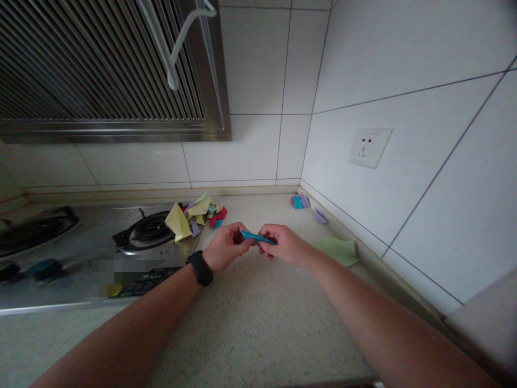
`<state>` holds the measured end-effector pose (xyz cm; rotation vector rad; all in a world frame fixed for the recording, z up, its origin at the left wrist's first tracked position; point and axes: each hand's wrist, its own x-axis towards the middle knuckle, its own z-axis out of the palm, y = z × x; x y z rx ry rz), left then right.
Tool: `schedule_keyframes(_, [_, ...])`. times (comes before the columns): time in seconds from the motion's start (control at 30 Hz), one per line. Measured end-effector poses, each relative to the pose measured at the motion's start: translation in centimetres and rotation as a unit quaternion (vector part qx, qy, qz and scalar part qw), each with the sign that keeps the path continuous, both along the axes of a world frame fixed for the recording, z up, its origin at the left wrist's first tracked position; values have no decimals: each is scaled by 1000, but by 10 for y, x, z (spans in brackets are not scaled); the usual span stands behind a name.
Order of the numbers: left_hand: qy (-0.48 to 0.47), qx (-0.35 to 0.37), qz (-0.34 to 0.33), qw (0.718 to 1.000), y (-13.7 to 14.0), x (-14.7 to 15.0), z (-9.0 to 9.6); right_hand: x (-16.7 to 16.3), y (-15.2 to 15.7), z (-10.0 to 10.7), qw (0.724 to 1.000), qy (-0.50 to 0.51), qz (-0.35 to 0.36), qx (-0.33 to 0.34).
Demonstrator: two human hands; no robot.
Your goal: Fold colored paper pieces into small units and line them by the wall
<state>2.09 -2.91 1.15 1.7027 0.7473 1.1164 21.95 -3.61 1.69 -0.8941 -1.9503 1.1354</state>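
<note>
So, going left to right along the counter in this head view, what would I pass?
Gas burner → pile of folded coloured papers → left hand → teal paper → right hand → green sheet → wall socket.

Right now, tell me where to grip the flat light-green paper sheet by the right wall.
Pinch the light-green paper sheet at its near left edge, coming from the open counter side; it lies flat with its far side close against the wall's base.
</note>
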Motion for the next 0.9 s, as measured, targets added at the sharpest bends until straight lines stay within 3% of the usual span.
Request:
schedule_keyframes(0.23, [-53,-62,-31,996,5,-1,-4,3,-2,5,998,-38,-9,54])
schedule_keyframes(0.57, [-103,-87,23,991,8,-3,-6,5,4,3,993,-63,-50,88])
schedule_keyframes(0.8, [-114,-83,68,988,11,-6,1,15,5,13,969,-78,-127,199])
schedule_keyframes(0.9, [-103,-79,74,989,11,-6,1,18,3,18,962,-104,-103,230])
